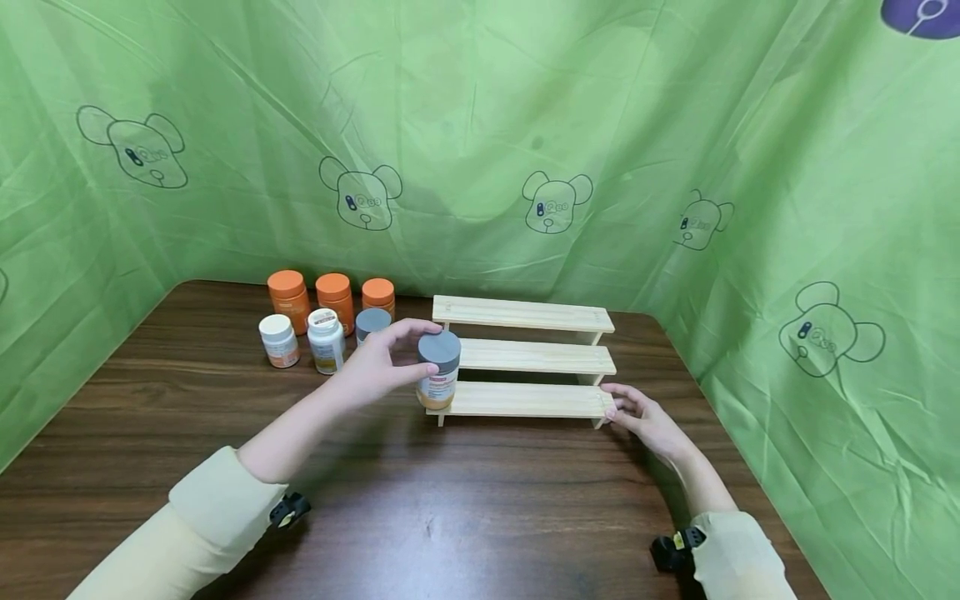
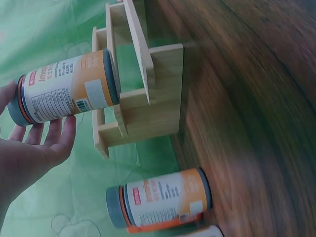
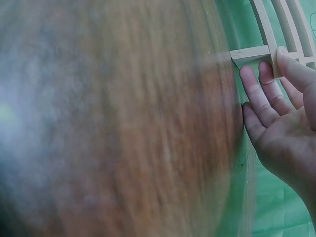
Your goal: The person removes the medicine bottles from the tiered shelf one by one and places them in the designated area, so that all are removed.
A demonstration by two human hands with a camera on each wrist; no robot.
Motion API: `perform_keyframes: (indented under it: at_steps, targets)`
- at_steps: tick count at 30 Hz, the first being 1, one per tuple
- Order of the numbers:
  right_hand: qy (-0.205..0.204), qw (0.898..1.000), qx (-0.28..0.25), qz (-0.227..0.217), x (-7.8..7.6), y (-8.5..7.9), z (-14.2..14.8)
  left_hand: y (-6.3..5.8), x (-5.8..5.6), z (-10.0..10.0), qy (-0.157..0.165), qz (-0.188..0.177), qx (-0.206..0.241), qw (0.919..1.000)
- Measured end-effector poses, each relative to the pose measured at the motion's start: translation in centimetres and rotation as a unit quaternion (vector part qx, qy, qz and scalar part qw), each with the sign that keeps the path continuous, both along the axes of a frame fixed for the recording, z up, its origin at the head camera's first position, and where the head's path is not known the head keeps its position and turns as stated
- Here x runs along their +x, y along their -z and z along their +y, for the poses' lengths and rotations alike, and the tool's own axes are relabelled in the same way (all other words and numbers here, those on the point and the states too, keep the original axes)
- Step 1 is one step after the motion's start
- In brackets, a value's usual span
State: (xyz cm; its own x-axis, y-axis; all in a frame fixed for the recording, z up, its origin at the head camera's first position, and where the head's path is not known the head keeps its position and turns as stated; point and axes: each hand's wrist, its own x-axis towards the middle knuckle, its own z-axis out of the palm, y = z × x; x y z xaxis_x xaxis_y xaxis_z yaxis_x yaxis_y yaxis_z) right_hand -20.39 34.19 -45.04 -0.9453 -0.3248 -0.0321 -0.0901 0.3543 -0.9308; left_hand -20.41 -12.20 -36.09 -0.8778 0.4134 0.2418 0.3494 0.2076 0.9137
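Observation:
My left hand (image 1: 378,367) grips a supplement jar (image 1: 438,385) by its grey lid, thumb on one side and fingers on the other. The jar has a white and orange label and is upright at the left end of the lowest step of a three-tier wooden display rack (image 1: 536,400). Whether its base touches the step I cannot tell. At the rack's other end, my right hand (image 1: 651,423) pinches the tip of that lowest step; in the right wrist view the thumb lies on the shelf (image 3: 265,29) with fingers beneath.
Left of the rack stand several bottles: a grey-lidded jar (image 1: 372,322) partly behind my left hand, two white bottles (image 1: 327,343), and a back row of orange bottles (image 1: 335,302). A green curtain (image 1: 465,125) hangs behind and beside the brown wooden table (image 1: 450,517).

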Motion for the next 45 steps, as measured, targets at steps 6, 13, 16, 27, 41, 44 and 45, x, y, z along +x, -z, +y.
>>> perform_keyframes:
  at_steps: [6, 13, 16, 27, 41, 44, 45]
  targets:
    - [0.002, 1.0, 0.001, 0.0, 0.0, 0.1, 0.1, -0.1, 0.2, -1.6, -0.01, -0.002, -0.007, 0.9999]
    - [0.002, 1.0, 0.001, -0.001, -0.1, 0.2, 0.1, 0.4, 0.4, -3.4, -0.021, -0.021, -0.021, 0.9993]
    - [0.0, 1.0, 0.001, -0.002, -0.1, 0.2, 0.1, 0.6, 0.5, -4.0, -0.029, -0.027, -0.027, 0.9988]
    - [-0.001, 1.0, -0.008, -0.001, 0.0, 0.0, 0.0, 2.5, 0.4, -5.6, -0.054, -0.017, -0.046, 0.9973]
    - [0.001, 1.0, -0.008, 0.002, -0.1, 0.4, 0.1, 4.4, -0.7, -7.5, -0.071, -0.032, -0.044, 0.996]
    - [0.004, 1.0, -0.007, 0.0, -0.1, 0.4, 0.1, 4.5, -0.9, -7.8, -0.079, -0.028, -0.061, 0.9946]
    - [0.004, 1.0, -0.006, -0.001, -0.1, 0.4, 0.2, 4.5, -0.9, -7.9, -0.081, -0.025, -0.068, 0.994]
